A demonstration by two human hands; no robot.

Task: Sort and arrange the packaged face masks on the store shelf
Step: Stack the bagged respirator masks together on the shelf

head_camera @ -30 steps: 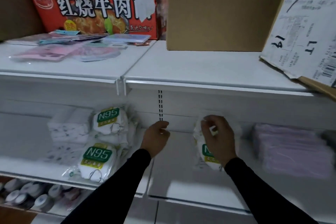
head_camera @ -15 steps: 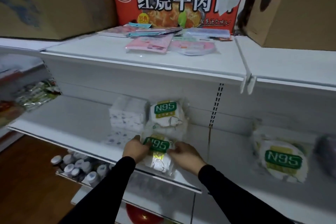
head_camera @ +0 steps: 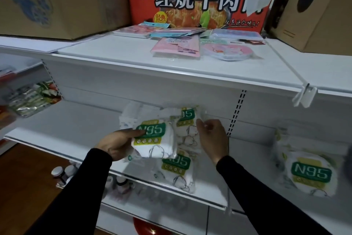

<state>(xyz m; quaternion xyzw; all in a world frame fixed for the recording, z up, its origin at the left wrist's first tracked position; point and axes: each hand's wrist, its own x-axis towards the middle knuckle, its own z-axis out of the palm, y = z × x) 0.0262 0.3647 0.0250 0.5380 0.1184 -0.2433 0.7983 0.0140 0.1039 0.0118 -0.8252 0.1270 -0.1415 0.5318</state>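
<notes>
My left hand [head_camera: 118,144] grips a white N95 mask pack [head_camera: 154,142] with a green label, lifted above the middle shelf [head_camera: 76,130]. My right hand [head_camera: 212,139] pinches the edge of a second N95 pack [head_camera: 187,120] standing behind it. A third N95 pack [head_camera: 176,170] lies flat on the shelf below them. Another N95 pack [head_camera: 309,172] lies alone on the shelf section to the right. A white patterned mask pack [head_camera: 128,117] leans at the back left of the group.
The top shelf [head_camera: 123,59] holds pink and blue flat mask packets [head_camera: 177,47], a red noodle carton [head_camera: 198,0] and brown cardboard boxes [head_camera: 57,0]. Small bottles [head_camera: 61,173] stand on the lower shelf. Green snack bags [head_camera: 32,97] hang at the left.
My view shifted left from the right shelf section. Both hands left the right N95 pack and went to the left group; my left hand lifted one pack and my right hand took another's edge.
</notes>
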